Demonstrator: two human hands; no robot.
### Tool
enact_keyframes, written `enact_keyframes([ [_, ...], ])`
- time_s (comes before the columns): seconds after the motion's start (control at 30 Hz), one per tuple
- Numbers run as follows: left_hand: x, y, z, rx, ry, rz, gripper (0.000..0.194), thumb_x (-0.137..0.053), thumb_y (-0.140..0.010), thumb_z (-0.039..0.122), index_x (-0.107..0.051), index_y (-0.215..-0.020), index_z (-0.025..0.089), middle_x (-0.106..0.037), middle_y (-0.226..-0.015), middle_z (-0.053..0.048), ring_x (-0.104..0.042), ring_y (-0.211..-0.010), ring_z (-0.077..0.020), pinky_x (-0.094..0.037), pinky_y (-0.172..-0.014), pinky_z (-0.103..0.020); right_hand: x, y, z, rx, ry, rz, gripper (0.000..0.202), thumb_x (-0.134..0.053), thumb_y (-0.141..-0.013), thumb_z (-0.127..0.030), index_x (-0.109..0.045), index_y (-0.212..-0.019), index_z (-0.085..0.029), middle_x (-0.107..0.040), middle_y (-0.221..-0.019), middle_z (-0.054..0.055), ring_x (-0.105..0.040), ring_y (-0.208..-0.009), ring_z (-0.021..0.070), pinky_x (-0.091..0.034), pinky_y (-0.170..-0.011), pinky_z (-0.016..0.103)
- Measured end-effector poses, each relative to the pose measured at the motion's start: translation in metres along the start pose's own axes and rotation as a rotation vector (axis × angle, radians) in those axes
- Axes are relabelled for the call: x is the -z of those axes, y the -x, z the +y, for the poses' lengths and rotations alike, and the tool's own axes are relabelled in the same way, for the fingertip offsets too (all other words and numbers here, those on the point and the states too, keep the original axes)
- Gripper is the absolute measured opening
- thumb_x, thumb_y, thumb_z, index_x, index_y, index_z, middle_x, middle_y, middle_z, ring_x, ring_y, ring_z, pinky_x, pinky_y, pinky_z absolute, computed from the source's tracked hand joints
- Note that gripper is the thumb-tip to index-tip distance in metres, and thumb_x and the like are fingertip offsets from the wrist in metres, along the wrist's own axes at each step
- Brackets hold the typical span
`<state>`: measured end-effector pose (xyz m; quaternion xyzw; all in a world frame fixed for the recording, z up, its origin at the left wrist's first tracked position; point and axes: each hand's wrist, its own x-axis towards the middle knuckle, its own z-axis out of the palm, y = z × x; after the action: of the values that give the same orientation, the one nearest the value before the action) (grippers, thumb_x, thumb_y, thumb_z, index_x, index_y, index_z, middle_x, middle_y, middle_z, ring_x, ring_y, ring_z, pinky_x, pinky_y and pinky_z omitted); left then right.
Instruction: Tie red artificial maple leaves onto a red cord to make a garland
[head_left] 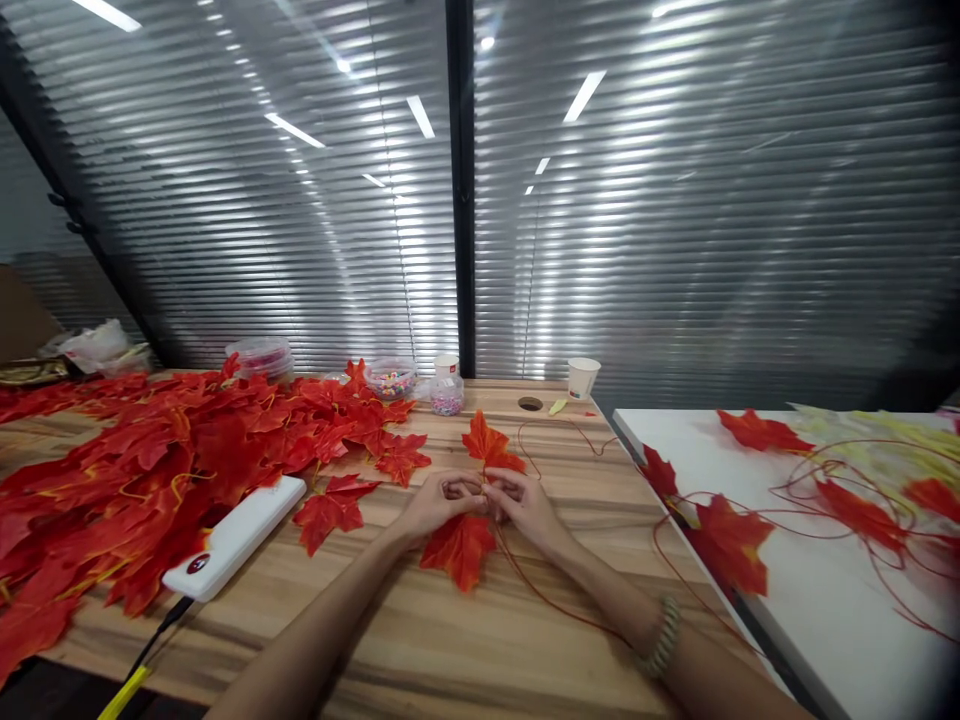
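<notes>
My left hand (pixel 437 501) and my right hand (pixel 527 503) meet over the wooden table (pixel 450 630), fingertips pinched together on a thin red cord (pixel 540 590) at the stem of an orange maple leaf (pixel 490 446). A second orange leaf (pixel 459 549) lies flat just under my hands. The cord trails from my fingers back along my right forearm and right across the table. A beaded bracelet (pixel 663 636) circles my right wrist.
A big heap of red fake leaves (pixel 150 450) covers the left of the table, with a white power bank (pixel 236 536) at its edge. Bead tubs (pixel 390 380) and a paper cup (pixel 582 377) stand at the back. A white table (pixel 817 600) to the right holds strung leaves.
</notes>
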<state>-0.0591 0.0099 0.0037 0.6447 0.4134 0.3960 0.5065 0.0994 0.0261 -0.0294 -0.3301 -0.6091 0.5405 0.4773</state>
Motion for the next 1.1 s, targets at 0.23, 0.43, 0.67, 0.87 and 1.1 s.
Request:
enact_keyframes([
  [0.23,-0.0001,-0.0004,-0.0037,0.041,0.016,0.054,0.033,-0.070,-0.062,0.030,-0.065,-0.090,0.012,-0.063,-0.063,-0.002,-0.056,-0.060,-0.0128,-0.042,-0.061,-0.023,-0.0003,0.0001,0.0025,0.005,-0.036,0.021,0.042,-0.062,-0.069,-0.040,-0.055,-0.099,-0.012,-0.054,-0.059,-0.001,-0.049,-0.044,0.0092,-0.039,-0.044,0.022],
  [0.43,0.0016,-0.0008,-0.0060,0.047,0.002,0.078,0.035,-0.069,-0.064,0.033,-0.065,-0.091,0.012,-0.065,-0.066,-0.004,-0.058,-0.063,-0.0142,-0.043,-0.064,-0.024,-0.0005,0.0005,0.0022,-0.004,-0.035,0.017,0.040,-0.063,-0.067,-0.038,-0.055,-0.097,-0.013,-0.057,-0.063,0.000,-0.050,-0.044,0.0089,-0.041,-0.044,0.022],
  [0.67,0.0017,-0.0010,-0.0045,0.062,-0.007,0.064,0.037,-0.069,-0.063,0.034,-0.064,-0.092,0.012,-0.065,-0.069,-0.005,-0.059,-0.066,-0.0151,-0.043,-0.064,-0.024,-0.0010,0.0011,0.0030,-0.019,-0.031,-0.007,0.039,-0.062,-0.068,-0.034,-0.052,-0.099,-0.013,-0.056,-0.068,0.001,-0.051,-0.047,0.0088,-0.042,-0.046,0.022],
  [0.87,0.0011,-0.0009,-0.0054,0.065,0.045,0.048,0.034,-0.069,-0.064,0.032,-0.064,-0.091,0.012,-0.067,-0.082,-0.007,-0.060,-0.072,-0.0160,-0.045,-0.069,-0.025,-0.0016,0.0013,0.0025,0.005,-0.025,-0.039,0.039,-0.061,-0.069,-0.032,-0.051,-0.101,-0.012,-0.053,-0.069,0.000,-0.051,-0.048,0.0086,-0.042,-0.046,0.023],
  [1.1,0.0087,-0.0008,-0.0095,0.058,0.061,0.090,0.037,-0.068,-0.064,0.033,-0.062,-0.095,0.013,-0.066,-0.077,-0.006,-0.061,-0.073,-0.0175,-0.046,-0.069,-0.028,0.0013,0.0008,0.0057,0.054,0.095,-0.106,0.043,-0.055,-0.075,-0.032,-0.051,-0.113,-0.011,-0.052,-0.067,0.000,-0.043,-0.045,0.0065,-0.036,-0.042,0.021],
])
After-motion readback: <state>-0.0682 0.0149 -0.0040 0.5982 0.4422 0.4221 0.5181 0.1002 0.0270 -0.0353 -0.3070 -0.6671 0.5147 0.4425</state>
